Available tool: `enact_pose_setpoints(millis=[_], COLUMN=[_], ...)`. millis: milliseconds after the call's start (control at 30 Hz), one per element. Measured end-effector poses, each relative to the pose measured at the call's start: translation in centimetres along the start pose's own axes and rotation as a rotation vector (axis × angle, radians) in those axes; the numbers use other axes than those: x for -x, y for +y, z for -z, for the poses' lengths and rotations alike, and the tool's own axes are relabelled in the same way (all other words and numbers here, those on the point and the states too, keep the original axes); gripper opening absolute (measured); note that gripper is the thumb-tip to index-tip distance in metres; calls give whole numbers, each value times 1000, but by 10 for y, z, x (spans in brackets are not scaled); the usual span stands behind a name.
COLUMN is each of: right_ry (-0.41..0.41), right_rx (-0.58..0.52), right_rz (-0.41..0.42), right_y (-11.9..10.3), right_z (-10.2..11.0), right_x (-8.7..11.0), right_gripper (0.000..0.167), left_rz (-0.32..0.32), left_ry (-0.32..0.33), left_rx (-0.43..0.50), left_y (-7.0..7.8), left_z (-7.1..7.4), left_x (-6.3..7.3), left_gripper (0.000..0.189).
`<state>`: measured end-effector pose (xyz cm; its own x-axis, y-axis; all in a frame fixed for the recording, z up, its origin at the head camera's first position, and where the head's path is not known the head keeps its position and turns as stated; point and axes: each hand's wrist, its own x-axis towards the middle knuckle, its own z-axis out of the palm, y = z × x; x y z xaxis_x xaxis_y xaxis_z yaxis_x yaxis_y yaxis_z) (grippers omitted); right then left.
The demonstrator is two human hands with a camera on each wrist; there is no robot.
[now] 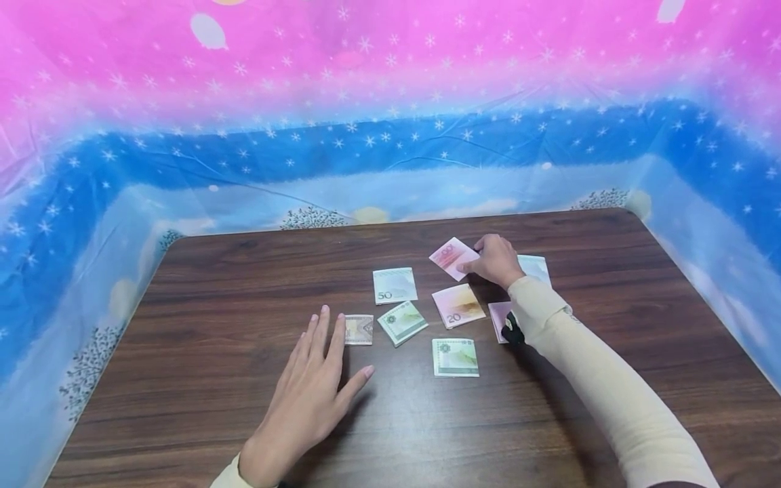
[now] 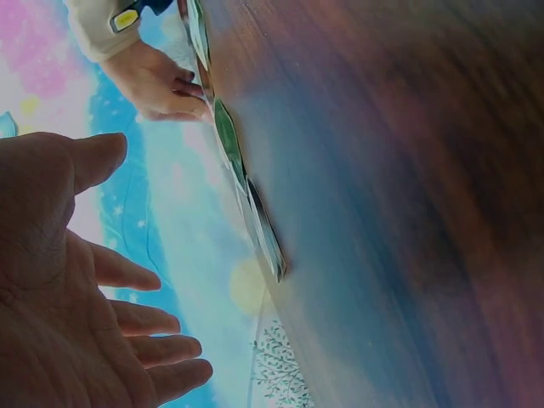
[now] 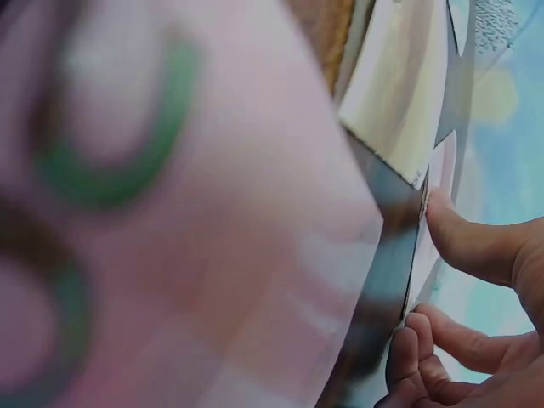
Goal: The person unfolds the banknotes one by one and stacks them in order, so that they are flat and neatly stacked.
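Far back on the table, my right hand (image 1: pixel 497 261) holds the edge of a pink folded 100 banknote (image 1: pixel 450 257) between thumb and curled fingers. The right wrist view shows the thumb (image 3: pixel 476 246) and fingertips against this note's edge. My left hand (image 1: pixel 311 396) is held with fingers straight and spread, palm down, holding nothing. Its index fingertip overlaps a brownish folded banknote (image 1: pixel 361 330) in the head view. Between the hands lie a folded 50 note (image 1: pixel 394 285), a folded 20 note (image 1: pixel 459 306) and a green folded note (image 1: pixel 403 322).
Another green folded note (image 1: pixel 455 359) lies closer to me. Under the right forearm, a pinkish note (image 1: pixel 497 318) and a pale note (image 1: pixel 535 267) are partly covered by the sleeve. The dark wooden table (image 1: pixel 213 352) ends at a patterned cloth backdrop (image 1: pixel 390 149).
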<state>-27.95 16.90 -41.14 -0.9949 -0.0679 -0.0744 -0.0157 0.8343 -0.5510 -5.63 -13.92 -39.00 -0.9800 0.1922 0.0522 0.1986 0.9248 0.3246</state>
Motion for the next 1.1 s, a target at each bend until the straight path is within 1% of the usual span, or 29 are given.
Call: enact_pose_setpoints(millis=[33,100,267,333,467,633,700,800,867,967,1100], right_ry=[-7,-21,-45,-48,-58,-62,-61,-60,-54,-44,-37], right_rx=[-8,-26,-76,-88,-98,-118,-127,-130,-132,-146,-191], right_rz=[-8,-26,-44,-47,-63,-102,-107,-99,-91,-91,-119], right_y=[0,-1,-2,-2,-4,-8,-9,-10,-10,-9,-7], right_z=[0,0,2,2,2,1,2,2,3,2,1], right_x=[0,0,1,2,2,2,1,0,0,-1,-1], right_gripper=[58,54,36,34,37,49,49,41,37,37,39], left_rz=[1,1,-6,-6,-3,-4,-3,-4,-2,-1,21], left_ry=[-1,2,2,0,1,2,3,5,5,8,18], left_rx=[2,5,14,22,42,66,86,135,191,290,415], left_y=[0,0,0,0,0,2,3,6,8,11,12], left_z=[0,0,-1,-1,-1,1,2,3,4,4,4], left_x=[0,1,1,1,1,1,1,-1,-3,-5,-7], left_gripper=[87,87,87,87,86,85,85,83,81,79,76])
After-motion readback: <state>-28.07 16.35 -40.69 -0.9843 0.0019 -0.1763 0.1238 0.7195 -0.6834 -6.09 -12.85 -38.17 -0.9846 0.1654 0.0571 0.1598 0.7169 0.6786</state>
